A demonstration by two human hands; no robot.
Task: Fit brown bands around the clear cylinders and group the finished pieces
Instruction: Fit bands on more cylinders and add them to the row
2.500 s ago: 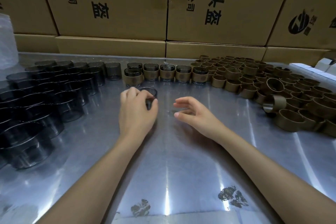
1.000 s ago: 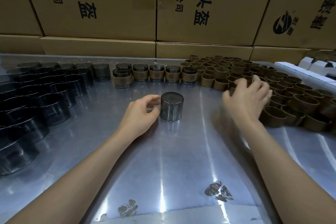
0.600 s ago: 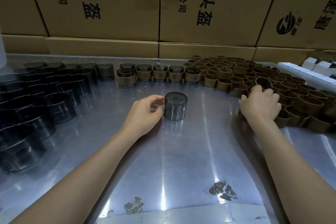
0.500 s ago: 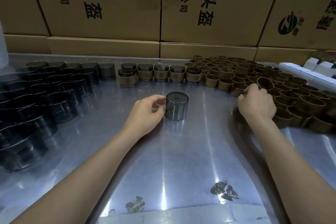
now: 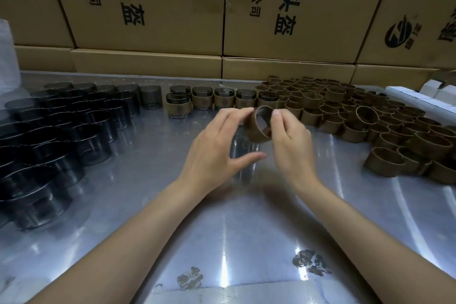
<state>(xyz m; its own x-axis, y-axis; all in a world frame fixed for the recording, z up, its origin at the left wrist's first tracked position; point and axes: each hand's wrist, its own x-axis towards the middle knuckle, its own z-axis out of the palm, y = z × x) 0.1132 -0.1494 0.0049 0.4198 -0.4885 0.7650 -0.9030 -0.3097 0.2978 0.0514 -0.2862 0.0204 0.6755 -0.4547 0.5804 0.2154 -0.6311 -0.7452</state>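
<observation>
Holding the brown band (image 5: 257,124) tilted above the clear cylinder (image 5: 243,149) at mid-bench, my right hand (image 5: 288,140) pinched its rim while my left hand (image 5: 217,145) steadied both. I judged it needed levelling before sliding down evenly.

Cardboard boxes (image 5: 148,2) stacked behind the table, black print. Middle-left box: "头盔" large, "司" smaller alongside. Middle-right box (image 5: 296,2): "P头盔", "有限公司", "(西区)". Right box (image 5: 419,7): round black logo (image 5: 398,32), its lettering too small to read.
</observation>
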